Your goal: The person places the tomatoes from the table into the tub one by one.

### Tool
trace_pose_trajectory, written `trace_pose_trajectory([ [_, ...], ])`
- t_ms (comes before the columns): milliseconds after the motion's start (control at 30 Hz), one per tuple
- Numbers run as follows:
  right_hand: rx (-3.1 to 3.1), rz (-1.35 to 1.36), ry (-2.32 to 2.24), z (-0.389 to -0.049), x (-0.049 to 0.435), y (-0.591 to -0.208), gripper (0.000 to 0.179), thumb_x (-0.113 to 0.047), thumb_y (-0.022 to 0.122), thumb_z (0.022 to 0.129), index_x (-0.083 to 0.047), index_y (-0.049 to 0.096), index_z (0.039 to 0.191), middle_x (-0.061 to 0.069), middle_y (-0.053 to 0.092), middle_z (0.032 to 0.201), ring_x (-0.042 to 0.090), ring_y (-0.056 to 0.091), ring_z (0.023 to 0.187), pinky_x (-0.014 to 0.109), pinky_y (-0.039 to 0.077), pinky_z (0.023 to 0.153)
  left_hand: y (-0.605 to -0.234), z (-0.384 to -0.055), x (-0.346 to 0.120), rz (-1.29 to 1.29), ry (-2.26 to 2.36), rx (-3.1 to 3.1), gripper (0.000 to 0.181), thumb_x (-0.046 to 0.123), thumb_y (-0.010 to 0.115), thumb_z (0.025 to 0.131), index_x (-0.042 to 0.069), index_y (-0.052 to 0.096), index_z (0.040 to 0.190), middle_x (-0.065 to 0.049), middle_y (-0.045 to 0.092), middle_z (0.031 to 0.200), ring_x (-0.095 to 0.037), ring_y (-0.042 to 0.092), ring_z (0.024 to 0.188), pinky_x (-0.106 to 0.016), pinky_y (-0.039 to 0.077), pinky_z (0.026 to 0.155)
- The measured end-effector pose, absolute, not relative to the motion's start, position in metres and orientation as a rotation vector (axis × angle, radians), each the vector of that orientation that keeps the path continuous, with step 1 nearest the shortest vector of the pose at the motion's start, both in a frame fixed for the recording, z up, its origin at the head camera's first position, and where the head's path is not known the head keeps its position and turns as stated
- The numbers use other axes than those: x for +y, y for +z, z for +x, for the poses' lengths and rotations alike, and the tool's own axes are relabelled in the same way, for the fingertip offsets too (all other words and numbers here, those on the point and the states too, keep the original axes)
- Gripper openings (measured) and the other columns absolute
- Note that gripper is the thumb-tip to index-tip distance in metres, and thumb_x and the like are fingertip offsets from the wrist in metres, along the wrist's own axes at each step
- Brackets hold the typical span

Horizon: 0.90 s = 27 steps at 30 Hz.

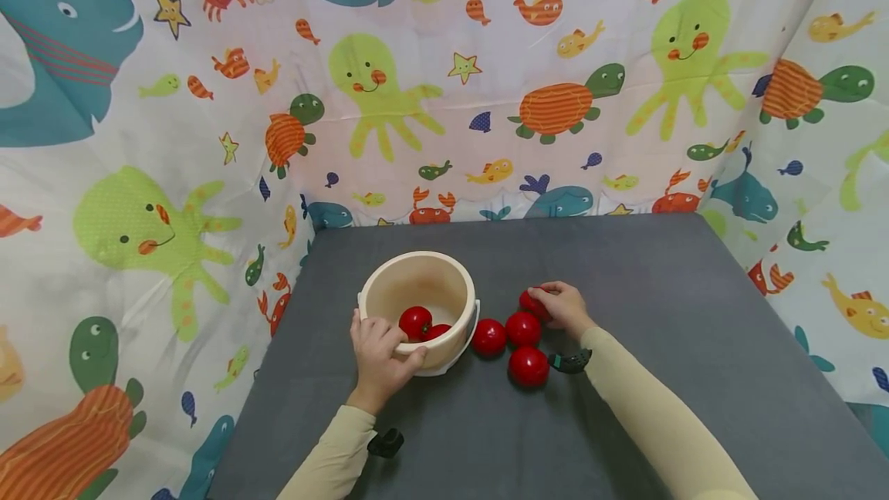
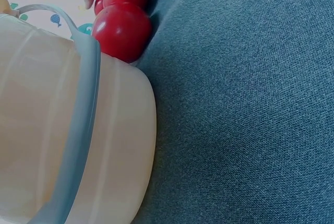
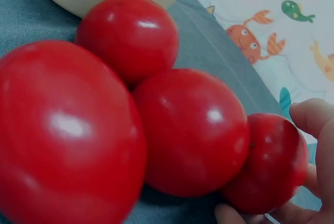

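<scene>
A cream bucket stands upright on the table, with two red tomatoes visible inside. My left hand grips its near rim, thumb toward the right and fingers at the left. To the right of the bucket, three tomatoes lie close together: one by the bucket wall, a middle tomato and a near tomato. Behind them my right hand holds a fourth tomato, fingers and thumb around its side. That tomato overlaps the middle one in the right wrist view.
A pale bail handle hangs down the bucket's side. The dark grey cloth-covered table reaches back to a curtain printed with sea animals, which also runs along the left and right sides.
</scene>
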State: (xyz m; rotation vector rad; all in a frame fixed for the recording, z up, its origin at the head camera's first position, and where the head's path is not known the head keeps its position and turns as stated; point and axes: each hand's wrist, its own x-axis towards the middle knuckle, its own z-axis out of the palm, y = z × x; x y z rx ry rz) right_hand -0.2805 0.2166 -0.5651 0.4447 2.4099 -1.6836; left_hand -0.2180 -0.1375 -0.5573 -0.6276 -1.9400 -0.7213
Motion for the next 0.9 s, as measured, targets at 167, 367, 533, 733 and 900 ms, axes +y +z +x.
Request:
trace_pose_trajectory([
  [167,2.405,0.457,-1.683,-0.2807,0.2136,-0.5668,0.062,-0.046,0.064,0.094,-0.005,0.053,0.139,0.024,0.054,0.140,0.034,0.060,0.117,0.040,0.064,0.077,-0.5572,-0.2184,-0.1369,-0.628,-0.740,-1.943,0.037,0.045,0.064,0.084,0.012,0.061,0.066,-0.008,0.058,0.071,-0.029,0.053,0.082,-0.084,0.030,0.098],
  [367,2.426,0.460,-1.688,-0.2831,0.2129,-0.5683,0.059,-0.044,0.064,0.095,-0.007,0.054,0.140,0.022,0.056,0.138,0.031,0.062,0.113,0.040,0.064,0.077,-0.5575,-0.2191,-0.1369,-0.620,-0.724,-1.935,0.048,0.051,0.058,0.091,0.011,0.061,0.065,-0.009,0.058,0.070,-0.030,0.053,0.081,-0.085,0.030,0.097],
  [533,2.442,0.464,-1.693,-0.2800,0.2108,-0.5663,0.058,-0.043,0.063,0.096,-0.006,0.054,0.139,0.022,0.057,0.137,0.030,0.063,0.110,0.039,0.064,0.078,-0.5581,-0.2196,-0.1376,-0.623,-0.724,-1.931,0.038,0.044,0.064,0.085,0.011,0.061,0.066,-0.009,0.058,0.071,-0.031,0.054,0.081,-0.085,0.031,0.096],
  [733,2.433,0.469,-1.689,-0.2766,0.2097,-0.5641,0.058,-0.043,0.063,0.096,-0.005,0.054,0.139,0.022,0.056,0.138,0.030,0.062,0.111,0.038,0.064,0.079,-0.5581,-0.2193,-0.1381,-0.619,-0.722,-1.943,0.052,0.054,0.056,0.093,0.011,0.060,0.065,-0.007,0.057,0.071,-0.029,0.053,0.081,-0.085,0.031,0.096],
  [900,2.431,0.493,-1.680,-0.2762,0.2097,-0.5643,0.057,-0.043,0.064,0.096,-0.006,0.055,0.139,0.023,0.056,0.139,0.029,0.062,0.110,0.036,0.064,0.077,-0.5585,-0.2180,-0.1389,-0.624,-0.735,-1.946,0.038,0.045,0.065,0.085,0.012,0.060,0.065,-0.006,0.057,0.071,-0.029,0.053,0.082,-0.084,0.031,0.098],
])
